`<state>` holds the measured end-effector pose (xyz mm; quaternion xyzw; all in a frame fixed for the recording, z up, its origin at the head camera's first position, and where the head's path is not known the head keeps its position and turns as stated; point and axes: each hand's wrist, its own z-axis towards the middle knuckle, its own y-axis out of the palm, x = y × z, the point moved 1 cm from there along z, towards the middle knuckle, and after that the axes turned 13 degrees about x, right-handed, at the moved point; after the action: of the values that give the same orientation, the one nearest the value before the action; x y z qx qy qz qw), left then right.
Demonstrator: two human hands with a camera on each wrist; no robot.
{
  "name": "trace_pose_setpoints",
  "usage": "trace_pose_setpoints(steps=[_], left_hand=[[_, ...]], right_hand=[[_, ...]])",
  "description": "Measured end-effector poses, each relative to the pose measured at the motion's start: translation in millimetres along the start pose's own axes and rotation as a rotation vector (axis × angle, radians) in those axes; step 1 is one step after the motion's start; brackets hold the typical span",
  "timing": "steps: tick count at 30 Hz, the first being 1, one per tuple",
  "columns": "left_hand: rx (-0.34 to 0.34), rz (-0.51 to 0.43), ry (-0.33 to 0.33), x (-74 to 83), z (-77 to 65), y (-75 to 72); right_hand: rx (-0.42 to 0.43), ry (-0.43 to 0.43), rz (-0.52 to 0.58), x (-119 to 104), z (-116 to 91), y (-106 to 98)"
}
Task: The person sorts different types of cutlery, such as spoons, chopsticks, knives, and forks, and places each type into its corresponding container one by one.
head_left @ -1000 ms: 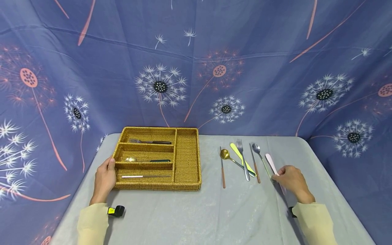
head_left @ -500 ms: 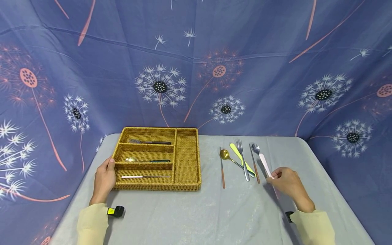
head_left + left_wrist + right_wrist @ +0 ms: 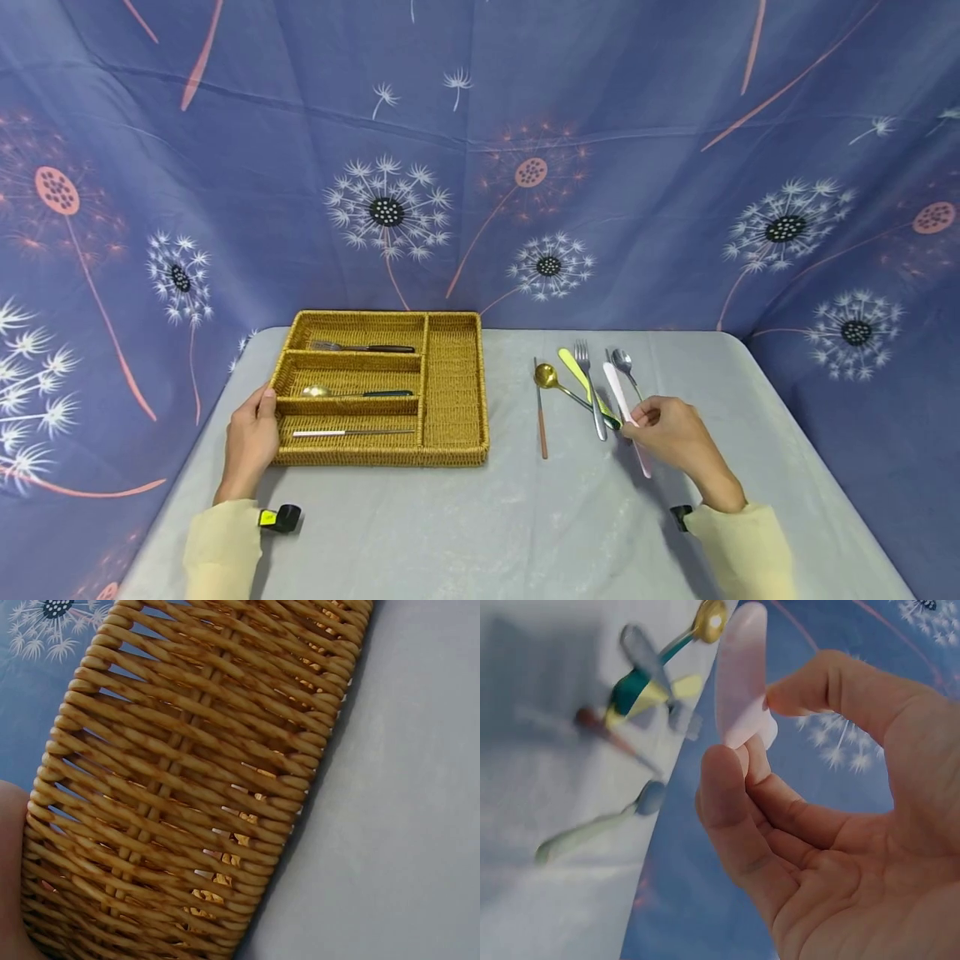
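Note:
My right hand (image 3: pixel 678 437) pinches a pale pink knife (image 3: pixel 615 387) between thumb and fingers, lifted above the table. In the right wrist view the thumb and fingertips meet on the knife (image 3: pixel 741 667). The knife slants over a brown-handled chopstick, mostly hidden, beside a spoon (image 3: pixel 622 360). At the left, my left hand (image 3: pixel 251 437) grips the left rim of a woven cutlery tray (image 3: pixel 375 457), thumb on top. Only the tray's wicker wall (image 3: pixel 180 772) and a bit of hand show in the left wrist view.
Inside the tray lie a dark-handled fork (image 3: pixel 363 347), a spoon (image 3: pixel 315 391) and a white-handled chopstick (image 3: pixel 322 433), in separate compartments. On the table are a chopstick (image 3: pixel 542 417), a gold spoon (image 3: pixel 546 376), a yellow knife (image 3: pixel 570 363) and a steel fork (image 3: pixel 587 379).
My right hand has lifted the pink knife and carried it left, past the spoon. My left hand stays on the tray's rim.

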<state>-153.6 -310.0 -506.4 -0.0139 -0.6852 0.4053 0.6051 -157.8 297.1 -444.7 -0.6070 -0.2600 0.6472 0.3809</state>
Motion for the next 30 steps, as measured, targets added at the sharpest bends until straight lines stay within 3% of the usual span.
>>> trace_pose_setpoints(steps=[14, 30], left_hand=[[-0.001, -0.001, -0.008, 0.2, 0.1, -0.9], [-0.016, 0.000, -0.017, -0.1, 1.2, -1.1]], right_hand=[[-0.057, -0.062, 0.169, -71.9, 18.3, 45.1], [-0.078, -0.209, 0.176, -150.8, 35.0, 86.1]])
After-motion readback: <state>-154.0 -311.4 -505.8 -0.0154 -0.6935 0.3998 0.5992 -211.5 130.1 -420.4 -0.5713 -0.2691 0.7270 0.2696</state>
